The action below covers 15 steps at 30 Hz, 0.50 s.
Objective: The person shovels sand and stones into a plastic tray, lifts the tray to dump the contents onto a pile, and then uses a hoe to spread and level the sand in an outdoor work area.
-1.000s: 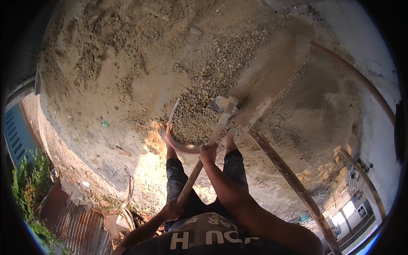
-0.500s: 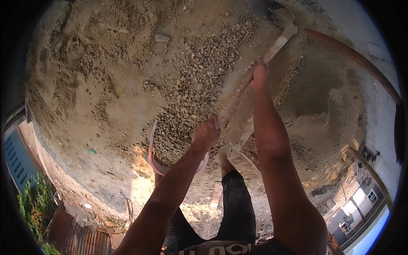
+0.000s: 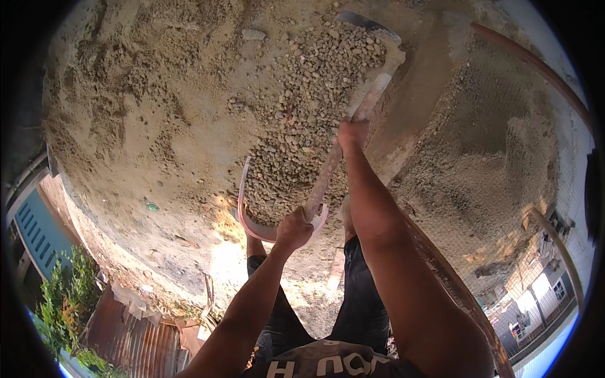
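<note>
Outdoor ground (image 3: 201,167) of pale, sandy earth fills this downward view, with a whitish wall (image 3: 570,94) on the right and rusty corrugated sheeting (image 3: 129,337) at lower left. A person stands over a strip of loose gravel (image 3: 302,104), gripping a hoe (image 3: 326,178) with both hands. Half a second ago its metal blade (image 3: 368,24) was farther off to the upper right, past the stones; since then it has come left and nearer, to the strip's far end. That seems to put it among the loose stones rather than beyond them, though whether it presses into them cannot be told.

Held slantwise, the hoe runs through the closed fingers of both hands. The right hand (image 3: 353,133) wraps the shaft farther forward, nearer the blade; the left hand (image 3: 295,228) is closed round it close to the body. Beyond the right-hand fingers, the blade lies up and slightly right. Beside the left hand, near the feet, a pinkish curved rim (image 3: 241,203) bends around the gravel's near end.
</note>
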Each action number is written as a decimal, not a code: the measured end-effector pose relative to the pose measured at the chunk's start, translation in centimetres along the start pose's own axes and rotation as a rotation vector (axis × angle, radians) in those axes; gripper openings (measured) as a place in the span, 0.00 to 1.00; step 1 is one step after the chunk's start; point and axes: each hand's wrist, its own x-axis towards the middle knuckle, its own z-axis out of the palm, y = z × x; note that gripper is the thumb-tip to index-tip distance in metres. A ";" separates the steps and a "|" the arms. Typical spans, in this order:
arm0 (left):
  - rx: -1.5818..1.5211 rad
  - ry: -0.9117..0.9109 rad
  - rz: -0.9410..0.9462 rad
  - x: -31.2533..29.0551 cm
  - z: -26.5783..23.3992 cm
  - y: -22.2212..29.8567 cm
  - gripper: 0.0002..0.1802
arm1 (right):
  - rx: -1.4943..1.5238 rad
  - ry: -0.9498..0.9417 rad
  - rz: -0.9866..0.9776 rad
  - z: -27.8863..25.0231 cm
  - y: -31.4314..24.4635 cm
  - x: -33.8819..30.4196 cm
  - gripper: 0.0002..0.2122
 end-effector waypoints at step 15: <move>0.205 -0.263 -0.143 -32.6 0.8 -19.7 0.19 | -0.078 -0.243 0.161 4.9 26.8 -34.4 0.19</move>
